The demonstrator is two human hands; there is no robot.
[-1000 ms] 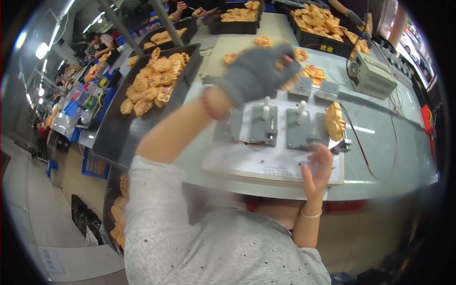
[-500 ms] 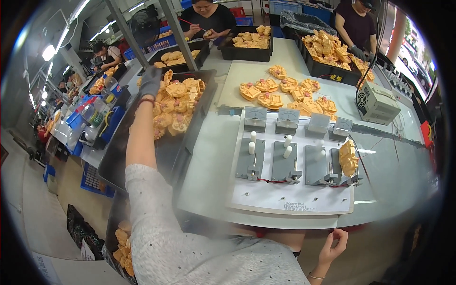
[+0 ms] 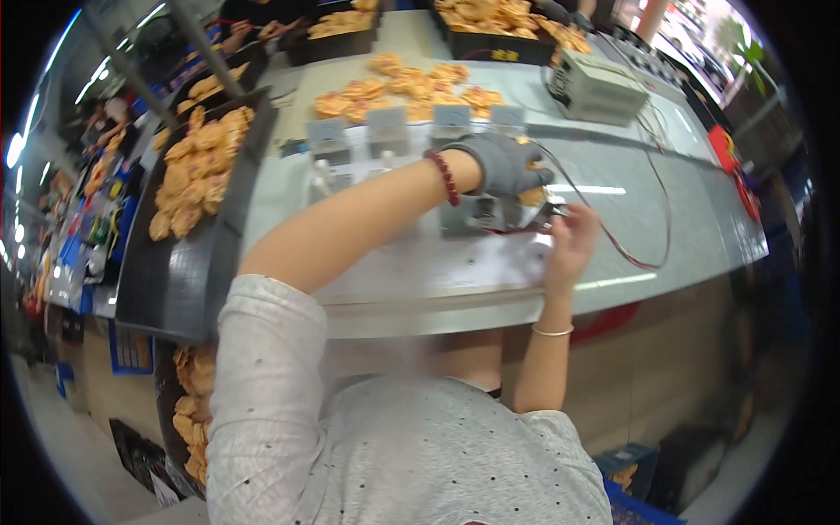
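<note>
My left hand, in a grey glove, reaches across the white test board. Its fingers curl over an orange moulded plastic part, most of which the glove covers, at the rightmost grey fixture. Just below, my bare right hand pinches the small metal clamp on that fixture's front. Behind my left forearm, white pegs stand on the other fixtures, partly hidden and blurred. A row of small panel meters lines the board's far edge.
Several orange parts lie beyond the meters. A black tray of parts stands left. A beige power unit sits at far right, with cables looping over the table. Across the table, co-workers' hands show beside more bins.
My left hand has moved from the parts tray at left to the rightmost fixture. My right hand has risen from below the table edge to the clamp. The view has shifted.
</note>
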